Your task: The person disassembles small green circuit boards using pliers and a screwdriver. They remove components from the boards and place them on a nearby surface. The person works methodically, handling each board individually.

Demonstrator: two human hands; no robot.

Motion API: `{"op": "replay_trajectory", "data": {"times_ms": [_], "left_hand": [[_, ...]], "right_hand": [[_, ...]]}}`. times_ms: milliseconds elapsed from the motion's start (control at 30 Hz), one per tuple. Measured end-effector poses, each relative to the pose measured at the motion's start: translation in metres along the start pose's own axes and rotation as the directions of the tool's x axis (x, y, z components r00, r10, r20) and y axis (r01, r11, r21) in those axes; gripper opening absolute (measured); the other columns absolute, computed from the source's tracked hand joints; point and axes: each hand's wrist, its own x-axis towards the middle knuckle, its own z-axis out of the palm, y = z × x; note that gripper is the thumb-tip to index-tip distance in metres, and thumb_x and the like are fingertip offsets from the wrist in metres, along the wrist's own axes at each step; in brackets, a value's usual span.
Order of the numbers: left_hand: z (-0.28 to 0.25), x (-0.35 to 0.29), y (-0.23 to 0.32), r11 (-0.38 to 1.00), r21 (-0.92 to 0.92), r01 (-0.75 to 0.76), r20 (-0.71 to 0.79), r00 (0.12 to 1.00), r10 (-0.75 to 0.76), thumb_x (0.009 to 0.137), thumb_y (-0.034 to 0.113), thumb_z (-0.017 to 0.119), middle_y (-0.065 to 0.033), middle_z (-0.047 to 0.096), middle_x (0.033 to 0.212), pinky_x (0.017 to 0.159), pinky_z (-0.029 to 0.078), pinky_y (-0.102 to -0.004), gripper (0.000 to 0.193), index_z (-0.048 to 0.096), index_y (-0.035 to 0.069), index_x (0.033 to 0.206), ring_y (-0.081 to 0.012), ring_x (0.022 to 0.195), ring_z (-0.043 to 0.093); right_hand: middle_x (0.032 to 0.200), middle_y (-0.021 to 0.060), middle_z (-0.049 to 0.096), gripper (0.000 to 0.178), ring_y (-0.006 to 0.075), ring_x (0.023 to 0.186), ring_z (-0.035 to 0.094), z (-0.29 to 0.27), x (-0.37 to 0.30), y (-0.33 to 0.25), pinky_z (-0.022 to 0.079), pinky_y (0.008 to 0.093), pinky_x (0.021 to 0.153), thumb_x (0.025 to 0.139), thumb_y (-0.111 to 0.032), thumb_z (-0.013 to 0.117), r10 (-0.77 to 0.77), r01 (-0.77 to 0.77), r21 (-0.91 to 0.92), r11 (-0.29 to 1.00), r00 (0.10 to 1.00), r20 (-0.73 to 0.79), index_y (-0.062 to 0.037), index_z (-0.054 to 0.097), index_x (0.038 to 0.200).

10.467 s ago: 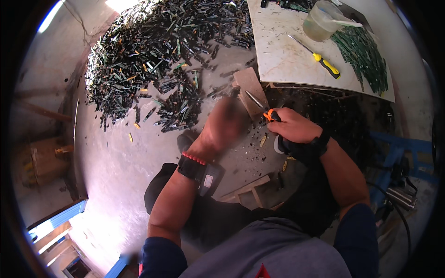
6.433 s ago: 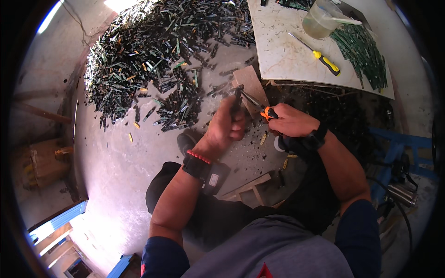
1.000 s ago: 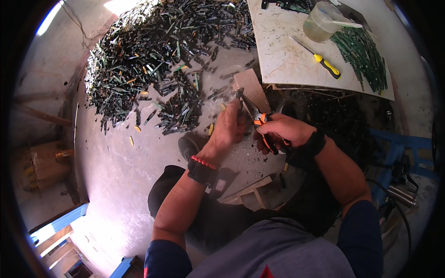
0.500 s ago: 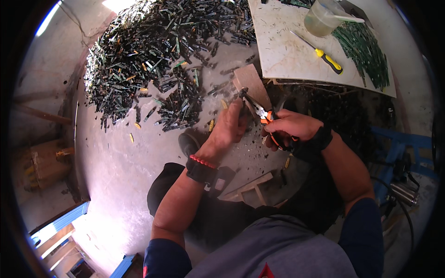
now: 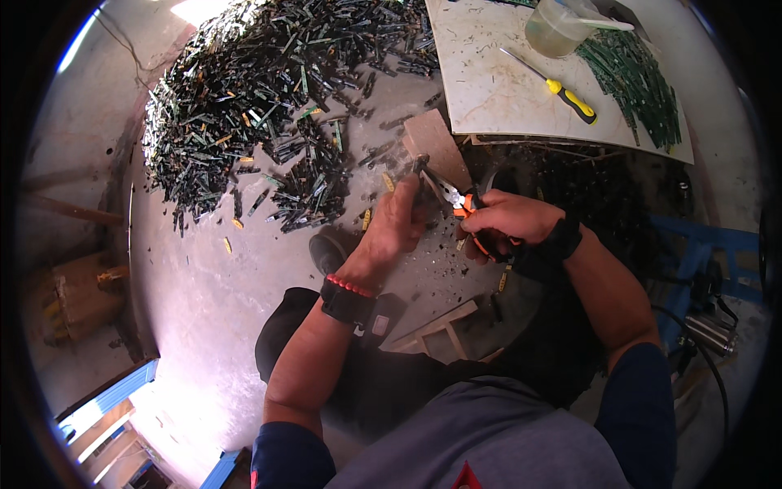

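Note:
My right hand (image 5: 515,220) is closed round the orange and black handles of a pair of pliers (image 5: 458,198). The jaws point up and left, toward a small dark piece (image 5: 421,163) at the fingertips of my left hand (image 5: 395,220). That hand is closed in a pinch on the piece; the fingers hide much of it. The jaw tips touch the piece or lie very close to it; I cannot tell which. Just beyond the hands a brown wooden block (image 5: 438,147) lies on the floor.
A large heap of narrow dark strips (image 5: 269,98) covers the floor at far left. At far right a white board (image 5: 481,81) bears a yellow and black screwdriver (image 5: 572,101), a clear plastic jug (image 5: 554,31) and green strips (image 5: 635,85). A wooden frame (image 5: 440,330) lies nearer me.
The whole view has shifted slightly, so everything sits a little further left. Both hands keep nearly the same pose, pliers and dark piece still in their grip.

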Motion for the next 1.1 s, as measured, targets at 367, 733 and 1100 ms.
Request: {"op": "replay_trajectory", "data": {"times_ms": [367, 733, 1100], "left_hand": [[-0.005, 0.003, -0.009, 0.996, 0.072, -0.046, 0.009, 0.999, 0.045, 0.096, 0.055, 0.035, 0.0051, 0.032, 0.057, 0.043, 0.018, -0.0234, 0.048, 0.039, 0.014, 0.072, -0.0060, 0.047, 0.023], [-0.025, 0.026, -0.043, 0.113, 0.722, -0.683, 0.361, 0.511, 0.780, 0.096, 0.021, 0.045, -0.0122, 0.035, 0.057, 0.045, 0.030, -0.0375, 0.020, 0.042, 0.004, 0.086, -0.0254, 0.046, 0.037], [-0.011, 0.011, -0.025, 0.538, 0.662, -0.521, 0.234, 0.826, 0.512, 0.098, 0.037, 0.031, -0.0125, 0.033, 0.054, 0.048, 0.032, -0.0375, 0.038, 0.040, 0.003, 0.084, -0.0247, 0.047, 0.036]], "right_hand": [[0.070, 0.0052, 0.066, 0.027, 0.0094, 0.054, 0.056, 0.002, 0.001, 0.005, 0.042, 0.0223, 0.048, 0.087, -0.024, 0.053, -0.009, 0.007, -0.059, 0.998, 0.999, -0.032, -0.0010, 0.065, 0.081], [0.063, 0.0045, 0.063, 0.028, 0.0093, 0.049, 0.053, 0.010, -0.005, 0.001, 0.039, 0.0224, 0.046, 0.085, -0.023, 0.055, 0.069, -0.078, -0.115, 0.990, 0.994, -0.081, -0.0012, 0.066, 0.072], [0.062, 0.0050, 0.062, 0.025, 0.0098, 0.048, 0.053, 0.013, -0.012, 0.005, 0.038, 0.0244, 0.045, 0.083, -0.022, 0.057, 0.073, -0.080, -0.063, 0.995, 0.992, -0.102, -0.0010, 0.065, 0.071]]}}
